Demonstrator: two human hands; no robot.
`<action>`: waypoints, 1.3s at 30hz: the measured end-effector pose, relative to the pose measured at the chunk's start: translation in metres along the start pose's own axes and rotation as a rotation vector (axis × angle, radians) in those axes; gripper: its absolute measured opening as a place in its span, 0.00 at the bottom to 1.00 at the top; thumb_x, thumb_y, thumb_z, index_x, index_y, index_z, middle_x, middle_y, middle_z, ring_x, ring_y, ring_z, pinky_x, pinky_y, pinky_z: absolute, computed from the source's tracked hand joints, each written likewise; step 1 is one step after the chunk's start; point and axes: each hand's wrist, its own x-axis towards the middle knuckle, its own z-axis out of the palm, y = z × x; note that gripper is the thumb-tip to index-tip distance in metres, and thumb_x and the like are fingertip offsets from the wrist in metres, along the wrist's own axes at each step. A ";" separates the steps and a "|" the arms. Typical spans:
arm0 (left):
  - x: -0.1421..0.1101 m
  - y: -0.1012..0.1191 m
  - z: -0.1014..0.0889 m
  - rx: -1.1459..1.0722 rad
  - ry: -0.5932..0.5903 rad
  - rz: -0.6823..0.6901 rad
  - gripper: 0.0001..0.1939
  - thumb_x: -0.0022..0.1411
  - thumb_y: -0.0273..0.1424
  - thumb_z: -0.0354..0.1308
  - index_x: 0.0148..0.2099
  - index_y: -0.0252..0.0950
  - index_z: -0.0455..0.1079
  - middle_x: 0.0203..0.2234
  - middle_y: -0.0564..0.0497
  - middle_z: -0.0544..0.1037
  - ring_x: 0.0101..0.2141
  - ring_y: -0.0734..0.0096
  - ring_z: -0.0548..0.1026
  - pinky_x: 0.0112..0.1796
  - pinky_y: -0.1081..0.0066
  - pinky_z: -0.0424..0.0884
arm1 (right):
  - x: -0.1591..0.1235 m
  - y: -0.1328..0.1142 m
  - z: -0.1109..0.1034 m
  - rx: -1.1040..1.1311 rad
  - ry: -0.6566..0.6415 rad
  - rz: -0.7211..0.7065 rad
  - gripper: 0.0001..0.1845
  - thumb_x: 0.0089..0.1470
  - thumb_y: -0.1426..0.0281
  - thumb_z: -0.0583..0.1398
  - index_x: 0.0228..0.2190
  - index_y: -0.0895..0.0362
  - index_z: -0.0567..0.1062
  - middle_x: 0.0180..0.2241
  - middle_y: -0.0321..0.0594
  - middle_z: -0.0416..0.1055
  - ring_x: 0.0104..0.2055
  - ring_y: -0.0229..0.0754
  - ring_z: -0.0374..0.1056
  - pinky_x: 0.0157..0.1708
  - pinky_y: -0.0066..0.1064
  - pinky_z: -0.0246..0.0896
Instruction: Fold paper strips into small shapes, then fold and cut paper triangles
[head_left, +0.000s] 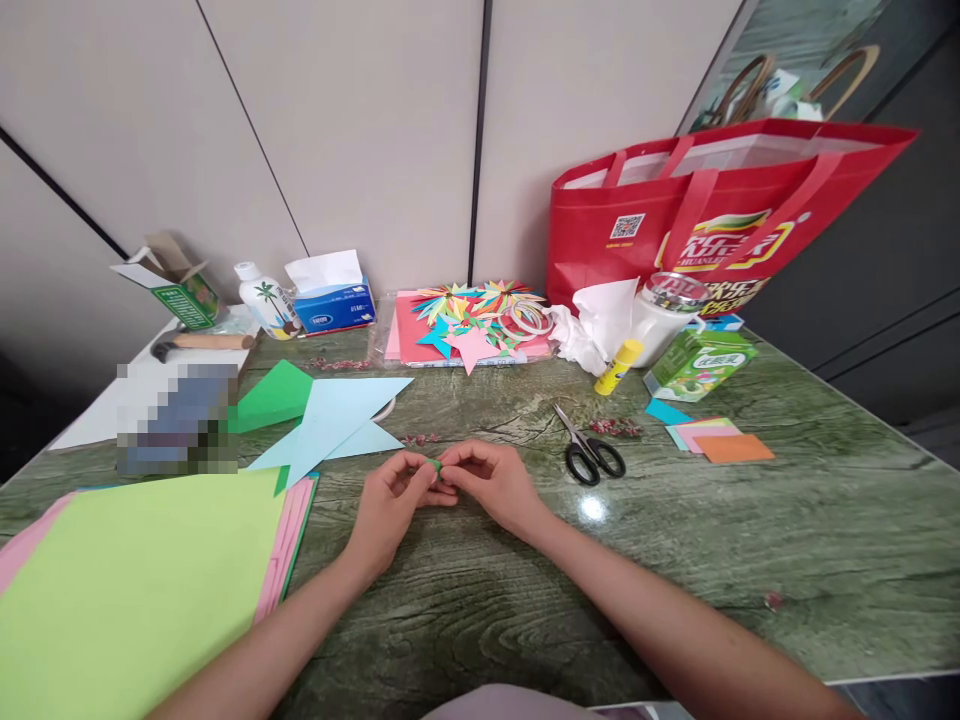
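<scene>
A green, wood-grained bench [525, 570] is standing against pale panels [375, 120]. Black-handled scissors [589, 447] are lying on it. Left of the scissors, the left hand [391, 503] and right hand [495, 485] are holding a small green piece [436, 465] (mostly hidden); the fingers of both are pinching it, tips nearly together. Beyond the scissors, a yellow glue stick [618, 367] is standing; right of them, an orange slip [739, 448] is lying; far left of them, a light-green sheet [142, 590] is resting.

Bare forearms [660, 622], pale mauve clothing [495, 704]
</scene>
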 end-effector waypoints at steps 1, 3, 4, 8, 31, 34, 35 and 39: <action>0.000 0.000 0.000 -0.011 -0.003 0.010 0.09 0.52 0.34 0.60 0.30 0.34 0.66 0.23 0.57 0.72 0.25 0.70 0.76 0.32 0.66 0.75 | 0.000 0.000 0.000 0.000 -0.001 -0.002 0.06 0.42 0.68 0.63 0.25 0.57 0.75 0.29 0.39 0.73 0.31 0.39 0.68 0.34 0.32 0.65; 0.000 -0.001 0.000 -0.025 -0.019 0.029 0.08 0.53 0.33 0.60 0.30 0.34 0.66 0.24 0.57 0.72 0.26 0.70 0.76 0.33 0.65 0.76 | 0.000 0.001 0.000 0.007 0.008 -0.008 0.05 0.42 0.68 0.64 0.25 0.57 0.75 0.30 0.39 0.74 0.32 0.39 0.68 0.36 0.32 0.65; 0.000 -0.001 0.000 -0.028 -0.028 0.035 0.08 0.53 0.33 0.60 0.30 0.34 0.66 0.24 0.57 0.73 0.26 0.70 0.76 0.34 0.64 0.76 | 0.000 0.002 0.000 0.013 0.016 -0.010 0.05 0.42 0.68 0.64 0.25 0.57 0.75 0.29 0.39 0.74 0.32 0.39 0.68 0.36 0.32 0.65; -0.001 0.000 0.000 -0.044 -0.043 0.041 0.08 0.53 0.33 0.60 0.30 0.34 0.67 0.25 0.56 0.73 0.28 0.70 0.76 0.36 0.64 0.76 | 0.001 0.003 -0.002 0.010 0.020 -0.026 0.05 0.42 0.69 0.64 0.25 0.56 0.75 0.29 0.39 0.74 0.32 0.39 0.68 0.37 0.33 0.65; 0.000 -0.003 -0.004 -0.021 -0.114 0.044 0.07 0.53 0.34 0.60 0.31 0.34 0.69 0.25 0.54 0.75 0.28 0.68 0.76 0.36 0.62 0.76 | 0.000 0.002 -0.006 0.032 -0.012 0.026 0.08 0.38 0.68 0.65 0.21 0.58 0.73 0.25 0.36 0.72 0.28 0.37 0.67 0.31 0.30 0.65; 0.000 -0.002 -0.005 0.001 -0.121 0.036 0.08 0.52 0.34 0.61 0.30 0.33 0.70 0.24 0.52 0.76 0.27 0.67 0.77 0.35 0.62 0.76 | 0.000 0.004 -0.007 0.026 -0.011 0.011 0.07 0.38 0.68 0.66 0.20 0.57 0.73 0.24 0.36 0.72 0.27 0.37 0.67 0.30 0.30 0.65; 0.000 -0.002 -0.005 0.011 -0.118 0.032 0.09 0.52 0.34 0.61 0.30 0.33 0.69 0.24 0.52 0.76 0.27 0.66 0.77 0.34 0.61 0.76 | 0.000 0.005 -0.007 0.019 -0.011 0.003 0.07 0.38 0.68 0.66 0.20 0.57 0.73 0.24 0.36 0.72 0.27 0.37 0.67 0.30 0.30 0.65; -0.001 -0.001 -0.004 0.052 -0.094 0.043 0.09 0.51 0.35 0.62 0.29 0.33 0.69 0.22 0.53 0.75 0.26 0.66 0.77 0.32 0.62 0.77 | -0.001 0.007 -0.005 -0.015 0.011 -0.017 0.06 0.38 0.72 0.65 0.19 0.57 0.72 0.23 0.36 0.72 0.26 0.37 0.67 0.27 0.29 0.64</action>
